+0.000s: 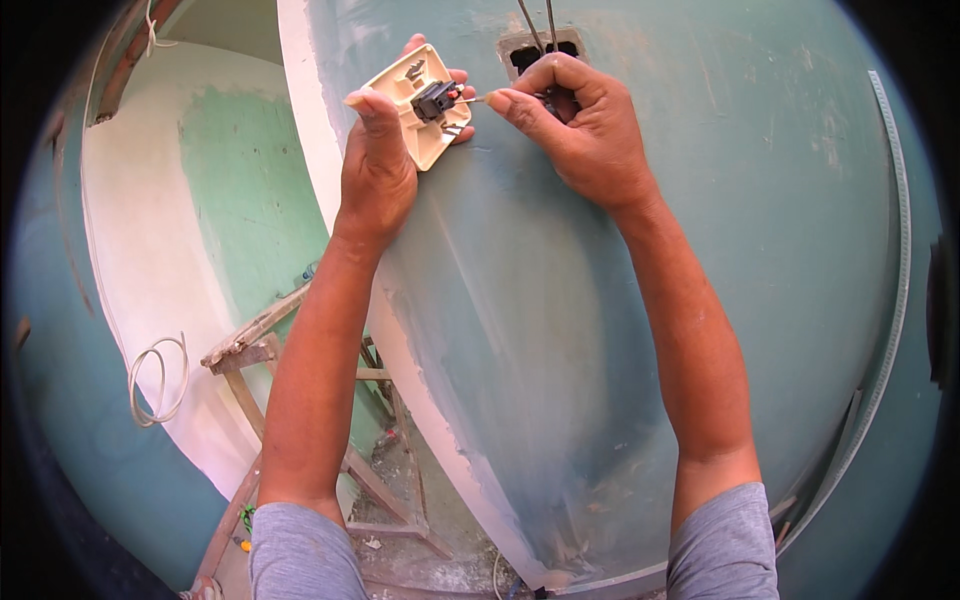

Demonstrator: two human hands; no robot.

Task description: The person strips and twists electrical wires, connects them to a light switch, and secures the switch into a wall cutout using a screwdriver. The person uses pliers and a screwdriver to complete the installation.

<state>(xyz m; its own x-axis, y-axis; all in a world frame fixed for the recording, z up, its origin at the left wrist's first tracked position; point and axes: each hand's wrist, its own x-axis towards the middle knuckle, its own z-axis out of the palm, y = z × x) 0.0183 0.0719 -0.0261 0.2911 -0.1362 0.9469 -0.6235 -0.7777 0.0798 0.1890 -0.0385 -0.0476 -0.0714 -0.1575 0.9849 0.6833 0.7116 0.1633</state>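
My left hand [383, 150] holds a cream switch plate [432, 150] with its hollow back turned up, thumb along the near edge and fingers behind it. A black switch module [433, 102] sits in the middle of the plate. My right hand [590, 130] is closed in a pinch on a thin metal shaft [472, 99], whose tip meets the right side of the module. Whether it is a small screwdriver or a stiff wire I cannot tell. Behind my right hand, a recessed wall box [518, 48] is partly hidden, with two thin dark strands [551, 22] running up from it.
A blue-green wall [760, 200] fills the right side, with a long white perforated strip [902, 220] along it. At lower left stands a wooden trestle [245, 345]. A coil of pale cable [160, 380] hangs by the left wall. Dusty floor [450, 500] shows below.
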